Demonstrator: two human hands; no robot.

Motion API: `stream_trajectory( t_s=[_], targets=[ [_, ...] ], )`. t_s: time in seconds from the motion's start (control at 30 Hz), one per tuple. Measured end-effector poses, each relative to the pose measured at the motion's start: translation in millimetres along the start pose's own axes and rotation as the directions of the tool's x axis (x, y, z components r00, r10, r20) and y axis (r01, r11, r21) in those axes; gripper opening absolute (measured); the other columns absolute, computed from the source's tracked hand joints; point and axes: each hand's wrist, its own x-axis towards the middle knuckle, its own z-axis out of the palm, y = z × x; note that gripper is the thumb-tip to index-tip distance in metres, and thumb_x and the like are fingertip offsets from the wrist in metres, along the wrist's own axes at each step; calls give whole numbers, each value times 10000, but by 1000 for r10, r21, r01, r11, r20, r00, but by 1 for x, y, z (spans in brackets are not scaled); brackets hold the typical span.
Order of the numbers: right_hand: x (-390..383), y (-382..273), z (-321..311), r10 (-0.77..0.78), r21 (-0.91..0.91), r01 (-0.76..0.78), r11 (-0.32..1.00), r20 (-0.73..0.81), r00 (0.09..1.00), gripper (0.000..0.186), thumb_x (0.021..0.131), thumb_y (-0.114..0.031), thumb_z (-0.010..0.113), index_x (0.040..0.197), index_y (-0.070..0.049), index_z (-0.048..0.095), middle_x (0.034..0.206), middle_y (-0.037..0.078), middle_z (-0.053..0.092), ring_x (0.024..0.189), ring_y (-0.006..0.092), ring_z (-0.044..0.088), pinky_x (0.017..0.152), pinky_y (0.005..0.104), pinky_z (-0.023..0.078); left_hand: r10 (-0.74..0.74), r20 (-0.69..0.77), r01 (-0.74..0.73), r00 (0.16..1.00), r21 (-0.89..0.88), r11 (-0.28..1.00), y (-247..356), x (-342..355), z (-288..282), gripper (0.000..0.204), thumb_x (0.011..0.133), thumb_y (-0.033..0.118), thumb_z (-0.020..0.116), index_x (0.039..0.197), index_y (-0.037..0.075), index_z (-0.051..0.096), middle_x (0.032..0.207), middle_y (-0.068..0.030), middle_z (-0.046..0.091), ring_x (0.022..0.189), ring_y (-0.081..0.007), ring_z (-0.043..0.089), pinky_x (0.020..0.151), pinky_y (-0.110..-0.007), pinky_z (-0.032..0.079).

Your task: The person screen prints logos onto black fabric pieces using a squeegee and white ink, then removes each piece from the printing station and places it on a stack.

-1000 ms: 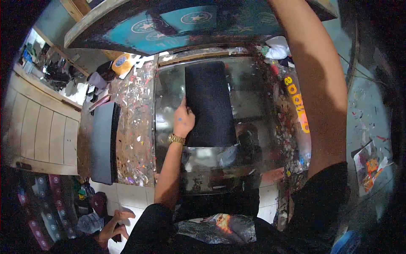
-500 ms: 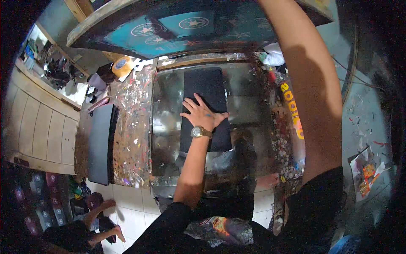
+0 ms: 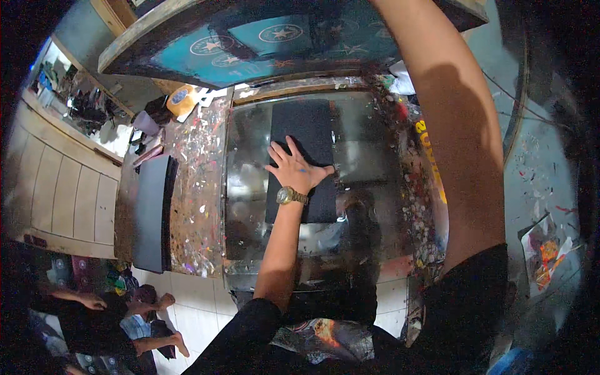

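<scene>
Black rectangular sheet (image 3: 303,119) lies flat, long way front-to-back, on the glass pane (image 3: 375,134) set in the paint-spattered desk (image 3: 197,219), a bit L of the pane's mid. L hand (image 3: 297,172) is palm-down on it, approx. halfway along, fingers (image 3: 290,145) spread wide, thumb at the sheet's R edge, pinky near the L edge; gold-toned watch (image 3: 291,195) on that wrist. R arm (image 3: 462,125) runs up out of view by the R end of the screen frame (image 3: 281,34), so can't tell how R fingers are. Frame's tilted up at the far side, teal w/ star emblems. Stack of dark sheets (image 3: 152,212) on desk's L edge; purple cup (image 3: 146,123) & tape roll (image 3: 180,100) beyond. Co-worker (image 3: 94,325) at lower L, near floor level.
</scene>
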Motion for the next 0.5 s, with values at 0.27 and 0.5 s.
stream_trajectory(
  t_s=[0.27, 0.5],
  targets=[
    [8, 5, 0, -1, 0, 1, 1000, -33, 999, 1118, 572, -730, 856, 1243, 144, 662, 1270, 316, 676, 1139, 392, 686, 1004, 384, 534, -128, -19, 128, 992, 20, 992, -28, -44, -34, 1512, 465, 851, 832, 1516, -112, 328, 1353, -287, 507, 1300, -445, 470, 1050, -584, 428],
    [5, 8, 4, 19, -20, -20, 1000, -44, 999, 1145, 558, -753, 850, 1243, 145, 662, 1246, 313, 686, 1120, 405, 688, 999, 393, 536, 142, 56, -126, 988, -225, 966, -94, -72, -48, 1530, 445, 729, 923, 1529, -135, 274, 1288, -301, 502, 1234, -460, 477, 1078, -553, 415]
  ],
)
